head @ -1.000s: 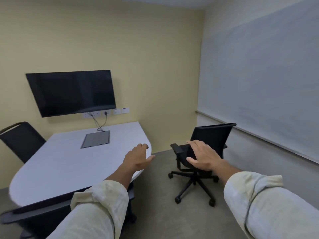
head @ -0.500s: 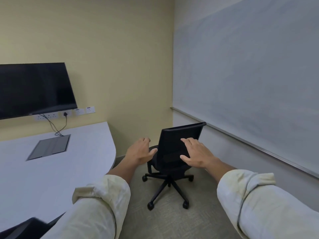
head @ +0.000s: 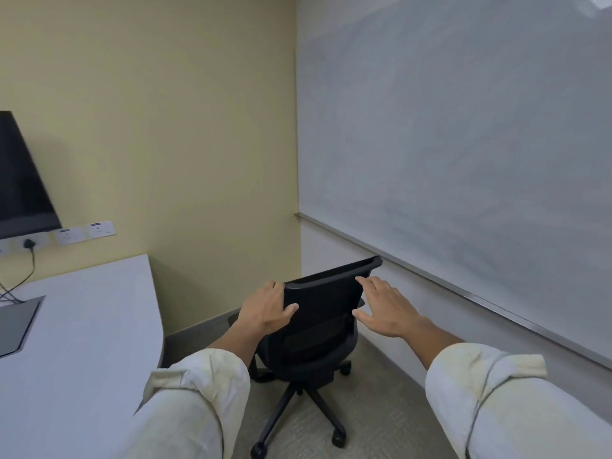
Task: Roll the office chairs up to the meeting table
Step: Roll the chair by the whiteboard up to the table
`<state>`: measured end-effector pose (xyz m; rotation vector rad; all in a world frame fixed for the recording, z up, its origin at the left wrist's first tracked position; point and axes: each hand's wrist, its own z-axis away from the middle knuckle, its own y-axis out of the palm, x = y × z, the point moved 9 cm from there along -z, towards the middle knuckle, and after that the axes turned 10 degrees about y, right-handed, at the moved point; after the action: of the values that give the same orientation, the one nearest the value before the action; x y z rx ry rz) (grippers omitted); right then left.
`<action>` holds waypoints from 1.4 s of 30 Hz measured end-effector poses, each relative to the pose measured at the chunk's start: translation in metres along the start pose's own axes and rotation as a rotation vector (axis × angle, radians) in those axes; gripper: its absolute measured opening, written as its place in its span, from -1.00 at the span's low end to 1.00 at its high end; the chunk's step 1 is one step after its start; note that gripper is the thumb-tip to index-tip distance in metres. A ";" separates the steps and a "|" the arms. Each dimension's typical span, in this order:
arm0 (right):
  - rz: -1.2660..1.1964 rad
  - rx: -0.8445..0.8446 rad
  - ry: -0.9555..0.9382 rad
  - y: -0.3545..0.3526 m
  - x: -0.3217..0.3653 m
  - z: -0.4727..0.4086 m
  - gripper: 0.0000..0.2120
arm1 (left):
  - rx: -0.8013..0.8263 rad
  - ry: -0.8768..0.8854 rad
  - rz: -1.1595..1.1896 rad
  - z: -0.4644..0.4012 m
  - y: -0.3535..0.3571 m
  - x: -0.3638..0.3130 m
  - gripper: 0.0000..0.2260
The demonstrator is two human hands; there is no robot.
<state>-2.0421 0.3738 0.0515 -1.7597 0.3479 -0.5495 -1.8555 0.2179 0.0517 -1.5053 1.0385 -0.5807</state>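
Note:
A black office chair [head: 318, 329] on a five-castor base stands in the room's far right corner, its backrest turned toward me. My left hand [head: 265, 309] is at the backrest's left edge, thumb lying across the rear face and fingers spread by the top corner. My right hand [head: 385, 308] hovers at the backrest's right edge with fingers apart, holding nothing. The white meeting table [head: 99, 326] fills the lower left, its rounded end a short gap from the chair.
A whiteboard with a metal rail [head: 463, 160] covers the right wall close behind the chair. A wall screen [head: 20, 180], sockets and a plugged cable are at the left. A grey floor box lid [head: 16, 319] sits in the table. Carpet shows around the chair's base.
My view has swung right and closer to the corner chair. Both hands have reached forward from mid-air to the two sides of its backrest.

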 end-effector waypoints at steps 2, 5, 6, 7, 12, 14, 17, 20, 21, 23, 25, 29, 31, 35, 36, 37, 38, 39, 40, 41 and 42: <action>0.005 0.018 0.013 0.011 -0.012 -0.024 -0.28 | 0.016 0.009 0.018 -0.026 0.015 0.002 -0.52; 0.007 0.046 0.017 0.031 -0.030 -0.063 -0.29 | 0.041 0.005 0.052 -0.063 0.042 0.006 -0.50; 0.006 0.059 0.013 0.038 -0.037 -0.077 -0.29 | 0.052 0.003 0.060 -0.075 0.052 0.008 -0.48; 0.002 0.071 0.004 0.045 -0.043 -0.091 -0.29 | 0.063 0.001 0.065 -0.086 0.062 0.008 -0.46; 0.001 0.143 -0.050 0.084 -0.076 -0.176 -0.25 | 0.146 -0.011 0.047 -0.146 0.115 0.008 -0.37; 0.037 0.196 -0.072 0.105 -0.089 -0.210 -0.26 | 0.155 -0.080 0.052 -0.167 0.133 0.016 -0.35; 0.133 0.243 -0.158 0.136 -0.105 -0.252 -0.36 | 0.147 -0.168 -0.013 -0.192 0.148 0.032 -0.40; 0.134 0.261 -0.256 0.152 -0.116 -0.291 -0.68 | 0.186 -0.198 -0.084 -0.213 0.154 0.043 -0.50; 0.133 0.309 -0.288 0.159 -0.116 -0.302 -0.80 | 0.186 -0.203 -0.085 -0.219 0.155 0.047 -0.55; 0.143 0.392 -0.350 0.171 -0.114 -0.317 -0.91 | 0.173 -0.221 -0.083 -0.226 0.157 0.058 -0.66; 0.158 0.413 -0.414 0.177 -0.106 -0.330 -0.80 | 0.169 -0.254 -0.101 -0.230 0.159 0.072 -0.72; 0.119 0.539 -0.469 0.190 -0.088 -0.353 -0.72 | 0.238 -0.248 -0.217 -0.243 0.162 0.095 -0.70; 0.127 0.545 -0.465 0.195 -0.079 -0.365 -0.69 | 0.285 -0.246 -0.266 -0.251 0.163 0.105 -0.70; 0.122 0.501 -0.431 0.202 -0.063 -0.388 -0.69 | 0.352 -0.267 -0.296 -0.269 0.162 0.131 -0.74; 0.125 0.485 -0.429 0.204 -0.058 -0.395 -0.70 | 0.356 -0.270 -0.300 -0.274 0.161 0.139 -0.76; 0.128 0.482 -0.429 0.206 -0.051 -0.402 -0.70 | 0.355 -0.272 -0.299 -0.279 0.160 0.148 -0.77; 0.132 0.491 -0.429 0.209 -0.045 -0.410 -0.70 | 0.353 -0.276 -0.292 -0.284 0.159 0.157 -0.78; 0.137 0.497 -0.436 0.211 -0.039 -0.418 -0.71 | 0.347 -0.277 -0.286 -0.289 0.158 0.166 -0.78; 0.144 0.499 -0.447 0.214 -0.034 -0.427 -0.71 | 0.337 -0.276 -0.284 -0.295 0.156 0.174 -0.79; 0.152 0.495 -0.455 0.217 -0.030 -0.436 -0.70 | 0.332 -0.277 -0.283 -0.299 0.156 0.182 -0.79; 0.159 0.489 -0.457 0.220 -0.027 -0.444 -0.69 | 0.328 -0.282 -0.278 -0.304 0.157 0.188 -0.79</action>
<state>-2.2904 -0.0353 -0.0820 -1.3169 0.0229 -0.0917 -2.0604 -0.0918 -0.0679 -1.3963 0.4927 -0.6736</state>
